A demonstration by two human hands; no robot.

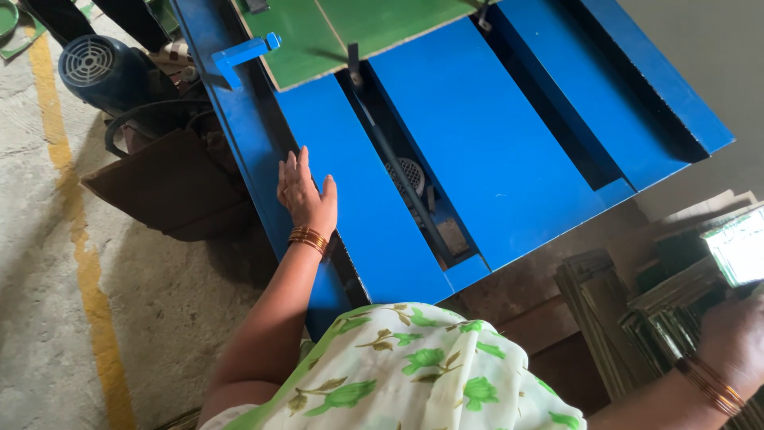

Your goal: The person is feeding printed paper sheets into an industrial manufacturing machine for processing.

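Now the left hand [306, 195] is resting open on the blue tabletop [485, 135], while the right hand [736, 338], at four o'clock, is pressing on the stacked sheets [668, 310]; whether its grip is closing I cannot tell.

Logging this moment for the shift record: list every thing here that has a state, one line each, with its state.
Left hand: open, flat on the blue machine table.
Right hand: resting on the stacked sheets; grip cannot be told.
Green board: lying flat on the table's far end.
Blue handle: sticking out sideways from the frame.
Motor: beside the frame on the floor; running or not cannot be told.
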